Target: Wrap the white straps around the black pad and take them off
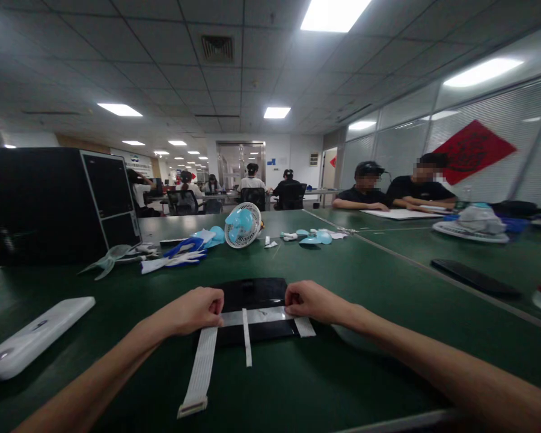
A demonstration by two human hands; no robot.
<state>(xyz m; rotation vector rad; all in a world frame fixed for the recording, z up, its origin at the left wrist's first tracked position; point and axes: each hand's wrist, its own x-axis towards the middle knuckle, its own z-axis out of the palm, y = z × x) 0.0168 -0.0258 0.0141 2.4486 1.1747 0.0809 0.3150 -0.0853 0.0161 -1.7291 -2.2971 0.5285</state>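
Head: white strap (267,315) across black pad (252,291)

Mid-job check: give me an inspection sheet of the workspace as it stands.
Surface: green table, seam on the right.
Job's things: white strip stretched across black panel.
Clutter: blue fan, gloves, white device, phone.
Hands: left hand and right hand each pinch a strip end.
Cables: flat ribbon cable trails off the panel toward the near edge.
Surroundings: seated people across the table, office behind.
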